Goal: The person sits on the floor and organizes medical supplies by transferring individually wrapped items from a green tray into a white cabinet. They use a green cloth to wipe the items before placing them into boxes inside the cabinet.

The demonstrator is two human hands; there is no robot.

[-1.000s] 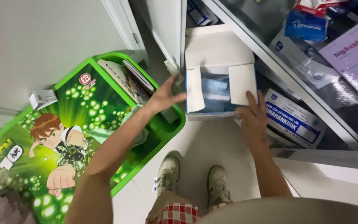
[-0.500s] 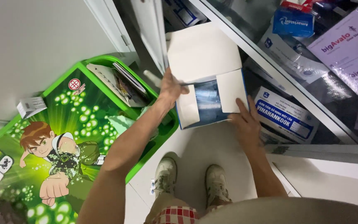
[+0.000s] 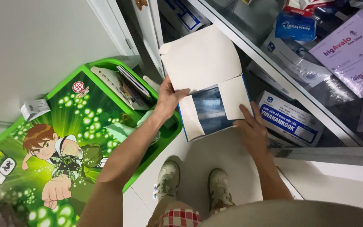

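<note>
I hold an open white and blue cardboard box (image 3: pixel 209 111) in front of me with both hands, its flaps spread and blue packets showing inside. My left hand (image 3: pixel 167 98) grips the box's left side below the big lid flap (image 3: pixel 200 59). My right hand (image 3: pixel 253 130) supports the lower right corner, fingers against the right side flap. The box hangs tilted above the white floor, next to the glass cabinet.
A green cartoon-printed plastic bin (image 3: pixel 64 138) with papers and cloth stands at left, a small white box (image 3: pixel 34 108) on its lid. At right, a glass-fronted cabinet (image 3: pixel 299 90) holds blue, white and purple boxes. My two shoes (image 3: pixel 194 187) stand on the white floor.
My left hand came off the bin side and took hold of the box's left side. The box was lifted and tilted toward me, its lid flap swung up.
</note>
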